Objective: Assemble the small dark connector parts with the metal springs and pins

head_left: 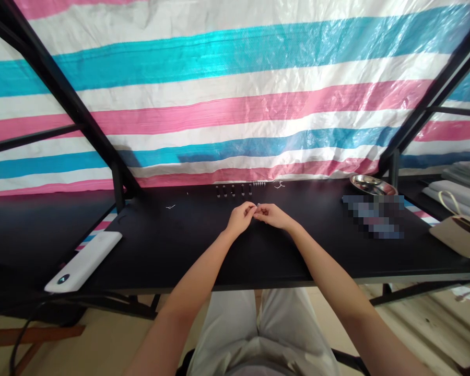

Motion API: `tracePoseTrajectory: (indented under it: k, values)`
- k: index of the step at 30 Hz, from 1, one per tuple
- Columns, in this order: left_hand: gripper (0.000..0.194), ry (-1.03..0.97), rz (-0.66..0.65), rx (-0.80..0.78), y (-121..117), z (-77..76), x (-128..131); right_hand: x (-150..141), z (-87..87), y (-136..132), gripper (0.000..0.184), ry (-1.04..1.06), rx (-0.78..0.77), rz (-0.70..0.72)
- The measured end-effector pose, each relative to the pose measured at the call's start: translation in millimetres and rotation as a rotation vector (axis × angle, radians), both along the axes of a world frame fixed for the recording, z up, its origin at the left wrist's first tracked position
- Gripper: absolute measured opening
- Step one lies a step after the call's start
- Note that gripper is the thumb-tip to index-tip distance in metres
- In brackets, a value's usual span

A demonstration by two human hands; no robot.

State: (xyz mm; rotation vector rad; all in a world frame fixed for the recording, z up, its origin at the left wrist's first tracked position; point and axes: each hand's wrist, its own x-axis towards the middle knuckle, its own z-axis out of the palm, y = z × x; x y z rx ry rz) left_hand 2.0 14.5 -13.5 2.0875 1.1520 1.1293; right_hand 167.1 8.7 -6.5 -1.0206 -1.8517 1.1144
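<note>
My left hand [243,216] and my right hand [271,215] meet fingertip to fingertip over the middle of the black table [172,250]. Both are closed in a pinch. Something tiny shows between the fingers, too small and blurred to name. Just beyond the hands stands a row of several small dark cylinders with pale ends [233,191]. To their right lies a row of small light pins or strips [259,184], and past it some thin white twisted pieces [279,184].
Another thin white piece [170,207] lies left of the hands. A long white device [84,261] sits at the left end. At right are a shiny metal dish [373,185], a pixelated flat item [374,216] and a beige bag [462,235]. Striped sheeting [235,104] hangs behind.
</note>
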Motion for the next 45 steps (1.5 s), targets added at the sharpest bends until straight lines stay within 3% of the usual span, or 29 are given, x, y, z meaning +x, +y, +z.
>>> tracePoseTrajectory:
  k: [9, 19, 24, 32, 45]
  values:
    - [0.025, 0.017, -0.016, 0.048, 1, -1.8, 0, -1, -8.6, 3, 0.028, -0.068, 0.123, -0.100]
    - [0.029, -0.018, 0.016, -0.083, 0, -1.2, 0, -10, -15.7, 3, 0.022, -0.106, 0.297, -0.239]
    - [0.030, 0.029, -0.011, -0.127, 1, -2.2, -1, -1, -22.1, 12, 0.022, -0.106, 0.343, -0.401]
    - [0.023, 0.178, -0.034, -0.161, 6, -6.9, -2, 37, -29.8, 49, 0.021, -0.248, 0.277, -0.785]
    - [0.024, 0.229, -0.032, -0.171, 7, -8.0, -2, 63, -15.3, 88, 0.018, -0.597, 0.090, -0.766]
